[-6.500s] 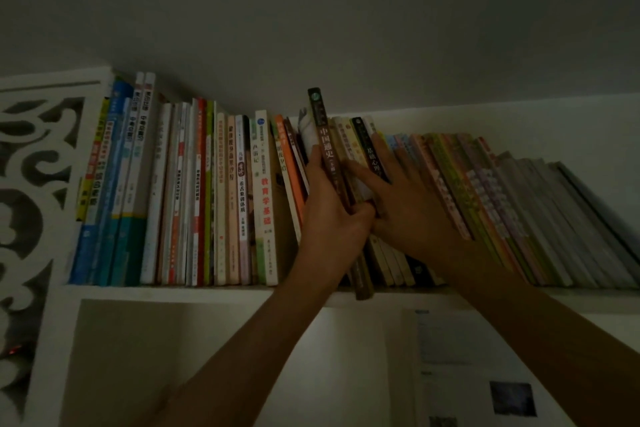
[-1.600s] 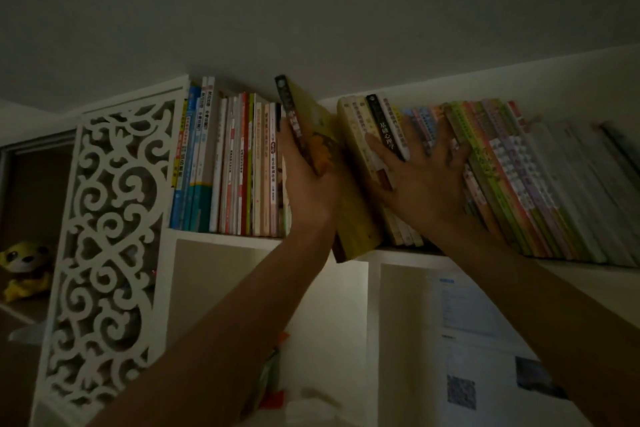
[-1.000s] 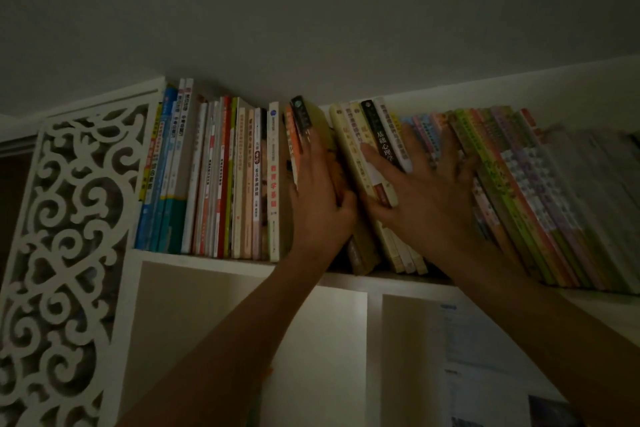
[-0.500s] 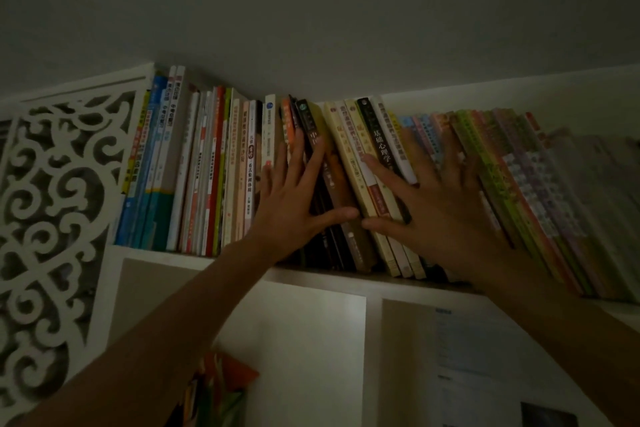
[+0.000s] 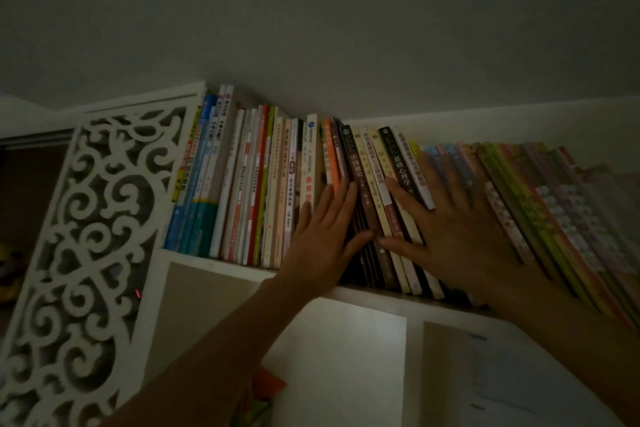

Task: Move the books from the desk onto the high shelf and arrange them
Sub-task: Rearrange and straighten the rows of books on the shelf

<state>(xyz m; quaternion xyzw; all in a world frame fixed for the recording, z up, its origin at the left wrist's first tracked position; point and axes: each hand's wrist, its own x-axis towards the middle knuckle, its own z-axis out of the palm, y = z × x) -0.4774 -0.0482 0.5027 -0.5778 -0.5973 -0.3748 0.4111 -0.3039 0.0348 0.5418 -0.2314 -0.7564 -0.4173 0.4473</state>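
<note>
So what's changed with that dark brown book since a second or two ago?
The dark brown book went from sticking out in the left hand's grip to seated in the row. That hand let go and now presses flat against the spines. The right hand stays spread, bracing the leaning books.

Books spines out, packed on high shelf; right ones leaning

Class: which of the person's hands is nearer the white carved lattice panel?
Left. The left hand presses spines nearer the lattice panel; the right hand is farther right.

Flat hands on shelved books
</note>
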